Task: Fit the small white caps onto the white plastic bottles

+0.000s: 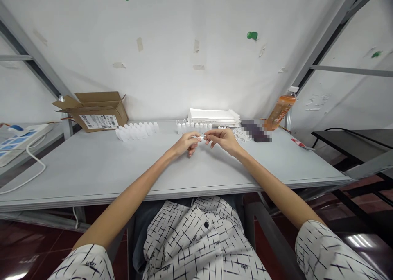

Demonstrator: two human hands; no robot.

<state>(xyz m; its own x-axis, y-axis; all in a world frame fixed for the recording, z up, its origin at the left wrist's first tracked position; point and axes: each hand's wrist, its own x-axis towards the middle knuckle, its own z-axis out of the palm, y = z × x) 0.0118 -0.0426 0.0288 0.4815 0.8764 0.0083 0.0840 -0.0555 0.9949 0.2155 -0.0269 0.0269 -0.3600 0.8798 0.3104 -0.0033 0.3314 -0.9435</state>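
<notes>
We see a small white piece right between the two hands, at the fingertips; it is so small here that we cannot make out its exact shape. The left hand has thumb and fingers pinched together on its left end, and the right hand pinches at its right end, so the piece bridges the narrow gap between them. Just beyond the grip we find a row of little white bottles, with a stack of white sheets behind it. Right of the grip, near the right hand, lies a heap of white loops, then a dark item and a leaning drink bottle. Left of the grip, well apart, we see a row of whitish pieces and, farther out, an open cardboard box. Below the grip spreads the grey tabletop.
</notes>
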